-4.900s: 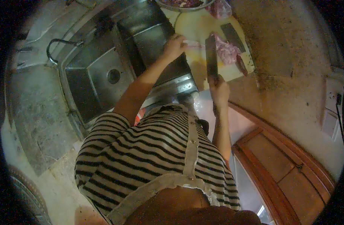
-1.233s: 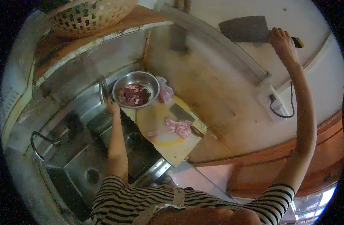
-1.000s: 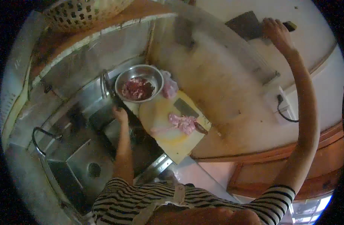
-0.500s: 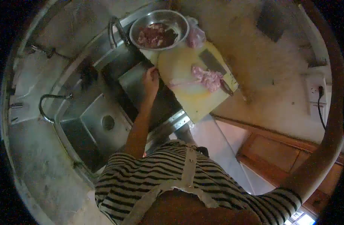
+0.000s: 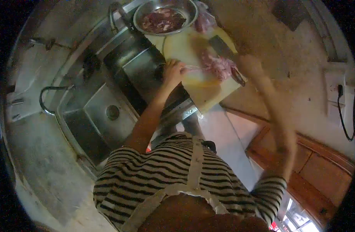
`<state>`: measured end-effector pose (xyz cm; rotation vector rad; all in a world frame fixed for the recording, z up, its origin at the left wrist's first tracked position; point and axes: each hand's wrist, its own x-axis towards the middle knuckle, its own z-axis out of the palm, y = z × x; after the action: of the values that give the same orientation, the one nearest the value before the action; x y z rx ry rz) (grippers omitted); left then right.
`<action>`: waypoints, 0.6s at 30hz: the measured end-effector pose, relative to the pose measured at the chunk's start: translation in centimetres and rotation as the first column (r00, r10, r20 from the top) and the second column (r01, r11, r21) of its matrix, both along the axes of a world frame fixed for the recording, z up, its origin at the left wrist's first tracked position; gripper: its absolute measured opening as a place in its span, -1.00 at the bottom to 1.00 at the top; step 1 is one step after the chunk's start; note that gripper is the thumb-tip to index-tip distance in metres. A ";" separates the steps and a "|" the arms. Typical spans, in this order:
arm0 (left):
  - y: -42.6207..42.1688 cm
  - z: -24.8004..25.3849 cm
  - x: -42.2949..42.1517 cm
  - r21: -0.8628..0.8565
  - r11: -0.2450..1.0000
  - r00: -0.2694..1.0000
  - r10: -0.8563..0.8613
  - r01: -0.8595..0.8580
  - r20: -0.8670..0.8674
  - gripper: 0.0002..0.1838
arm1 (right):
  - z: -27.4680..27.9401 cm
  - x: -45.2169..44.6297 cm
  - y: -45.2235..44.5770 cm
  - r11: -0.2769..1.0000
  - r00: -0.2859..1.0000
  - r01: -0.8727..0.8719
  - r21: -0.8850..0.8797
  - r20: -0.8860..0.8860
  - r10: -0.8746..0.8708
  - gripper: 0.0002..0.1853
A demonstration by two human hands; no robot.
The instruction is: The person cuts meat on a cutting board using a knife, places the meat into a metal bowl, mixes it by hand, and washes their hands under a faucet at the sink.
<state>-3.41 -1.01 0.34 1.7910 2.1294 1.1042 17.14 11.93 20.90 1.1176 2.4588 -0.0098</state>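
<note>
My left hand is at the left edge of the yellowish cutting board, fingers curled at the end of a thin pale strip of raw meat. That strip runs right into a pink heap of raw meat on the board. A cleaver lies by the heap, its wide grey blade behind the meat and its dark handle in front; the meat hides its middle. My right hand is smeared by motion just right of the board, near the cleaver and the meat. Its fingers cannot be made out.
A metal bowl of cut dark red meat stands beyond the board, with a plastic bag of pink contents beside it. To the left are two steel sink basins with curved taps. A wall socket with a plugged cord is at right.
My left hand has moved right, from over the sink to the board's edge and the meat strip. My right arm has swung in from the far right toward the board.
</note>
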 end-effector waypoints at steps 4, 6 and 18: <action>0.5 -1.5 0.3 -0.108 0.994 0.997 -0.005 0.013 0.072 -0.74 | -12.9 7.7 3.2 0.963 0.936 0.259 -0.077 -0.225 -0.270 -0.67; 1.0 -1.2 0.3 -0.325 0.944 0.988 -0.010 0.059 0.151 -0.81 | -15.2 7.9 3.4 0.992 0.943 0.095 -0.079 -0.312 -0.115 -0.64; 0.5 -1.6 0.0 -0.226 0.974 0.994 0.001 0.024 0.109 -0.91 | -9.8 5.1 1.2 0.864 0.875 0.471 0.177 -0.220 -0.432 -0.52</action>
<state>-3.41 -0.50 -1.26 1.6021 2.0835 0.8920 22.23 13.16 11.08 1.8515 2.3203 0.0321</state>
